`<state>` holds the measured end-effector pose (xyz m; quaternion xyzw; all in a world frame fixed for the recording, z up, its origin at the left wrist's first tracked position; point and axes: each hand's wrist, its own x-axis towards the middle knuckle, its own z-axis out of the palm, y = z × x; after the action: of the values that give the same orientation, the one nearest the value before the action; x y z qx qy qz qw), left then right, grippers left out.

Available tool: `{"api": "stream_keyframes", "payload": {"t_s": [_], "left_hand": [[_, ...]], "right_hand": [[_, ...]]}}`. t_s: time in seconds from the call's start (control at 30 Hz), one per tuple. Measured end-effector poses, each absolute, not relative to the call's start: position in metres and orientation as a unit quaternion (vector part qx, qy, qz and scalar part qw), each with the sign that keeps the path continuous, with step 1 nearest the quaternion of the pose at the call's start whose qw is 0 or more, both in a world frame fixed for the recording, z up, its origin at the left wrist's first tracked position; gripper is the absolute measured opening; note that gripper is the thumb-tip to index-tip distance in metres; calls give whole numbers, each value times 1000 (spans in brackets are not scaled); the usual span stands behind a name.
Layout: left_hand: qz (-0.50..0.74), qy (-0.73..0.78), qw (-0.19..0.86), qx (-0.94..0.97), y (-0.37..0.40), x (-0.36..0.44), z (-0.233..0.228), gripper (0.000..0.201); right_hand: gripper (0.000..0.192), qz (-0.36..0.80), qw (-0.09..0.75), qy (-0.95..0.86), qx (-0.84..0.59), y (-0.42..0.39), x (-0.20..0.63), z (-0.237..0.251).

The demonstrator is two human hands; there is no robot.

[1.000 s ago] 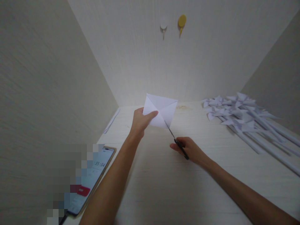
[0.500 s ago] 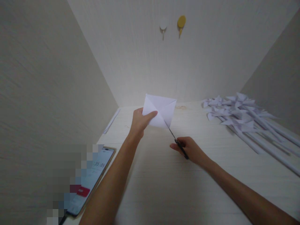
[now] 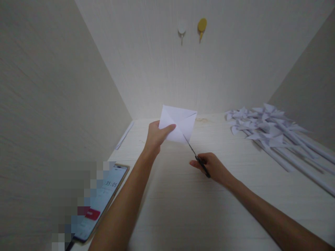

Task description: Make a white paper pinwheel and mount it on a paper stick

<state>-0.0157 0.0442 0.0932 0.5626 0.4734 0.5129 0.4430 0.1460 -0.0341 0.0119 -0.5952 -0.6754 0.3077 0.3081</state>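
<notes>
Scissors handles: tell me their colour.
Black, on the scissors in the right hand; head view.

left hand [image 3: 156,135] pinching (raised), right hand [image 3: 212,166] gripping

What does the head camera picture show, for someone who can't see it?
A left hand holds up a creased white paper square while the right hand cuts into its corner with black-handled scissors. White paper pinwheels lie piled at right.

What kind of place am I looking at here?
Probably a small paper-craft desk nook: pale walls enclose the table, finished paper pinwheels are piled at right, and two hooks are on the back wall.
</notes>
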Motion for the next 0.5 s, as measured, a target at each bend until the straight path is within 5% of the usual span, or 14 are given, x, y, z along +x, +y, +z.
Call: {"api": "stream_keyframes", "payload": {"t_s": [0.5], "left_hand": [[503, 469, 449, 570, 45, -16, 93, 25]], "right_hand": [[47, 353, 331, -656, -580, -35, 145, 9]]}}
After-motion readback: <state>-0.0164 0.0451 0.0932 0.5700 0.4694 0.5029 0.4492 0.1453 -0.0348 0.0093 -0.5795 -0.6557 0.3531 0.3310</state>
